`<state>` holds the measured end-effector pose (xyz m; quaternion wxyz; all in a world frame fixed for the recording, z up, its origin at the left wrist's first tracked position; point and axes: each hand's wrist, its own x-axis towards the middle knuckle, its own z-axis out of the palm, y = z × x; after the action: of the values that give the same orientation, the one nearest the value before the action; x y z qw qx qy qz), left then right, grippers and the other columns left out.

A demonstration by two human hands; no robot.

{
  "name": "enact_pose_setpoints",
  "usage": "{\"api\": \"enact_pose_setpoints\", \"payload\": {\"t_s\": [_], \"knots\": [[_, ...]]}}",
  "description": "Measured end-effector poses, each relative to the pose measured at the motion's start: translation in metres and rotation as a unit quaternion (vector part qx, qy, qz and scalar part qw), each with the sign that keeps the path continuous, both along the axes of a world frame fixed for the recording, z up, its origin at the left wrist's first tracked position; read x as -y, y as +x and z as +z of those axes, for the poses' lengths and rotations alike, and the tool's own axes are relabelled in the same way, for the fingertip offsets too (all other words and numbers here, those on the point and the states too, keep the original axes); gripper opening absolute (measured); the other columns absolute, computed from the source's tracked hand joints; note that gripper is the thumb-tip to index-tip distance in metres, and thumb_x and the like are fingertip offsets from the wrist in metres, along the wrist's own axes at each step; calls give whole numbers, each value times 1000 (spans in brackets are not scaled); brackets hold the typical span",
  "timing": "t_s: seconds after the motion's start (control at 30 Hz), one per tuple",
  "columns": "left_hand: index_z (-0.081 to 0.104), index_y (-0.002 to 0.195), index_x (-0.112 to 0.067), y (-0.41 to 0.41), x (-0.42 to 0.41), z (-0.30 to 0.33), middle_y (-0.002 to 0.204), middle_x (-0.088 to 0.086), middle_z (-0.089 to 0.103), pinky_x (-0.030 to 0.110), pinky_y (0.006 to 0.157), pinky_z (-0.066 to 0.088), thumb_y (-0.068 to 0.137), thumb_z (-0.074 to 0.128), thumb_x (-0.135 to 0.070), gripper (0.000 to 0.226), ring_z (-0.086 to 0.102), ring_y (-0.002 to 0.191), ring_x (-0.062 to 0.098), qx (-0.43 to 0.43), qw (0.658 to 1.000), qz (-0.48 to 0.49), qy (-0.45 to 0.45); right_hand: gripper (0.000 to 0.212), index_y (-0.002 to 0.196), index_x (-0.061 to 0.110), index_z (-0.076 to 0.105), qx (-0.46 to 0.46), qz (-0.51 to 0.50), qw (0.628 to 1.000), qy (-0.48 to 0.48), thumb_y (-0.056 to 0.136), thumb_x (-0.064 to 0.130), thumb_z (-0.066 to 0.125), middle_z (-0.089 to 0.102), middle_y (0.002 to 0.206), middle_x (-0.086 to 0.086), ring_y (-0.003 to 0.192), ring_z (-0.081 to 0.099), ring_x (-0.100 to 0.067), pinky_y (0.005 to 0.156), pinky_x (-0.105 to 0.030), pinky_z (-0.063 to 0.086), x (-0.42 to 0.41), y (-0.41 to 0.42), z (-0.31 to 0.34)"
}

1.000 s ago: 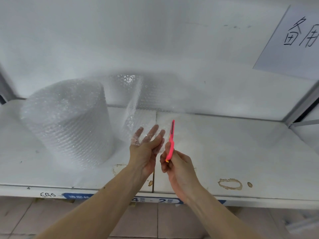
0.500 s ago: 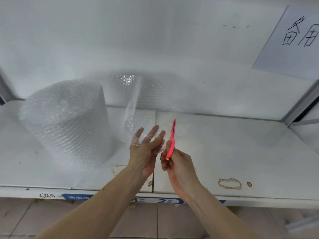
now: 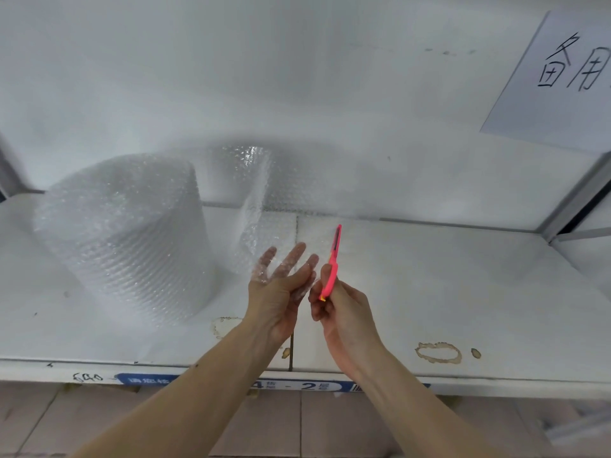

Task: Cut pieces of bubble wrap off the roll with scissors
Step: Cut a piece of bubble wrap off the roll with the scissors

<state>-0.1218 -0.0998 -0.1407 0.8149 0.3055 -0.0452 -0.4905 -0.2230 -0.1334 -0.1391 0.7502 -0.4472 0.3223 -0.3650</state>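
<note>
- bubble wrap roll [image 3: 125, 239] stands upright on the left of the white shelf [image 3: 429, 292]; a loose sheet [image 3: 261, 206] runs from it toward the middle, rising and folding in front of the back wall
- left hand [image 3: 281, 292] has straight, spread fingers; sheet drapes over its fingertips, hand looks to be under or behind the sheet, supporting it, not pinching
- right hand [image 3: 340, 312] has fingers curled round the pink cutting tool [image 3: 332, 262], tip pointing up, just right of the left hand; blades look closed, hard to tell
- step in hand, as I judge it: set up the cut on the free sheet
- to do well: tension sheet flat with left hand, keep fingers clear of the blade line, cut straight across, not angled
- risk: slack film bunches or tears
</note>
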Motion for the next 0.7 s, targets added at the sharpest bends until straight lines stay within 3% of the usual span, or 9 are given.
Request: {"api": "enact_pose_setpoints", "payload": {"t_s": [0.17, 0.33, 0.57, 0.63, 0.7], "knots": [[39, 136, -18, -1, -1, 2, 111, 12, 71, 28, 53, 56, 67, 61, 23, 83, 71, 98, 31, -6, 1000, 2, -1, 37, 61, 14, 65, -9, 1, 1000, -6, 87, 41, 64, 54, 64, -5, 55, 43, -14, 58, -28, 35, -1, 0, 2], [40, 136, -18, -3, 0, -2, 105, 8, 75, 29, 59, 59, 61, 66, 17, 87, 70, 102, 32, -1, 1000, -6, -15, 40, 57, 17, 65, -10, -12, 1000, -9, 89, 41, 62, 54, 61, -3, 55, 43, -13, 59, -28, 35, 2, 0, 2], [41, 133, -20, -2, 0, -13, 115, 13, 71, 37, 72, 54, 67, 72, 10, 79, 68, 102, 29, 3, 999, -17, 33, 39, 67, 11, 61, -42, -21, 998, -40, 83, 46, 64, 50, 64, -4, 57, 42, -13, 63, -28, 36, 2, 2, -1], [45, 135, -13, -2, 1, -12, 118, 16, 68, 40, 82, 49, 67, 84, -9, 79, 65, 107, 29, 16, 995, -50, 80, 38, 66, 12, 60, -58, -23, 996, -60, 91, 40, 60, 50, 64, -5, 59, 42, -15, 64, -29, 37, 5, 0, 0], [59, 119, -4, -6, -4, -4, 110, 11, 70, 36, 89, 46, 55, 89, -37, 79, 64, 104, 22, 39, 982, -76, 171, 39, 68, 12, 62, -88, -19, 993, -79, 93, 41, 58, 52, 66, -6, 62, 43, -15, 68, -29, 39, 5, -1, 2]]}}
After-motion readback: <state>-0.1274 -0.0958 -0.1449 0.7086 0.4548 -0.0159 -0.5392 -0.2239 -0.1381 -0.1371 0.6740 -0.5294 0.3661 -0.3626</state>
